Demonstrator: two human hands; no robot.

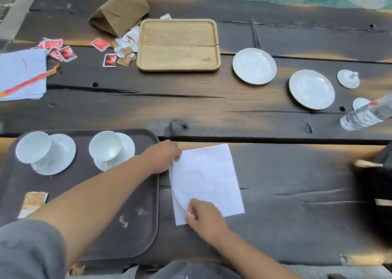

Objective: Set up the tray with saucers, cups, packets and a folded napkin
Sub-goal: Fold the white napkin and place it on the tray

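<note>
A dark brown tray (118,236) lies at the near left. On it stand two white cups on saucers, one at the left (34,147) and one further right (106,146), and brown packets (32,203) lie at its near left. Just right of the tray a white napkin (212,179) lies flat on the table, its left edge curled up in a fold. My left hand (164,156) pinches the napkin's upper left corner. My right hand (204,217) pinches its lower left corner.
A wooden tray (178,45) sits further back, with a brown paper bag (121,9) and scattered red and brown packets (99,44) to its left. Two white saucers (254,66) (311,89), two lids, and a lying water bottle (364,114) are at the right. A stack of pale napkins (21,74) lies far left.
</note>
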